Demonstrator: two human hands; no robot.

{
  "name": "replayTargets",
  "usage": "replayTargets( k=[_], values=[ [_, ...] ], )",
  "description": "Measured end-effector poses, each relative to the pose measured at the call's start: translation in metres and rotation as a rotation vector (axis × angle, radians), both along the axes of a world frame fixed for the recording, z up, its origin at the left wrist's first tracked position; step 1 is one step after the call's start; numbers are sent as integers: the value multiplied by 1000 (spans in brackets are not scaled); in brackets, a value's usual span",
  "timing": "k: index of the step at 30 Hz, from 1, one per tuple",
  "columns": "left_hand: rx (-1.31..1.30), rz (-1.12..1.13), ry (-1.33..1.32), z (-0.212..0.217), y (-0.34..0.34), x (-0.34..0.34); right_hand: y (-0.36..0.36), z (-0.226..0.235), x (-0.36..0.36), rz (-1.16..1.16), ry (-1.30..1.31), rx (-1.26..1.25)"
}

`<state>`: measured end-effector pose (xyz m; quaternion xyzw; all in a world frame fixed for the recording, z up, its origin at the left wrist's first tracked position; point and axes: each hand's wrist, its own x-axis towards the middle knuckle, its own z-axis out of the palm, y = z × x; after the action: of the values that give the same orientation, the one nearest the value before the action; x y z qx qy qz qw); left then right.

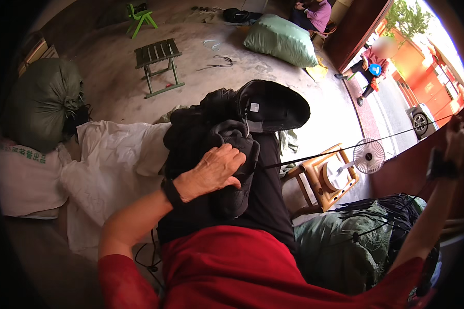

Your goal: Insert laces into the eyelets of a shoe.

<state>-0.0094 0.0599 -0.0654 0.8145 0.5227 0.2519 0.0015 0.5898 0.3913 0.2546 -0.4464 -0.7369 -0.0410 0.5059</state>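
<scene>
My left hand (214,172) grips a black shoe upper (237,165) that lies on my lap, over black trousers. A second black shoe piece (273,105) with a small white tag rests just beyond it, on my knee. A thin black thread (345,148) runs taut from the shoe upper out to the right. My right hand (454,139) is raised far to the right at the picture's rim, fingers closed on the thread's end. A black band sits on each wrist.
A white sack (108,165) lies to my left, a green-grey sack (41,100) behind it. A green folding stool (157,54) stands on the concrete floor. A wooden stool with a small white fan (368,156) is at my right. A green pillow-like bag (281,38) and two seated people are farther off.
</scene>
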Motion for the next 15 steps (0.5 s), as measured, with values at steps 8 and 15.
replayTargets(
  k=[8, 15],
  values=[
    [163, 12, 533, 21, -1, -8, -72, -285, -116, 676, 638, -851],
    [-306, -8, 348, 9, 28, -18, -222, -323, -339, 727, 565, -1345]
  ],
)
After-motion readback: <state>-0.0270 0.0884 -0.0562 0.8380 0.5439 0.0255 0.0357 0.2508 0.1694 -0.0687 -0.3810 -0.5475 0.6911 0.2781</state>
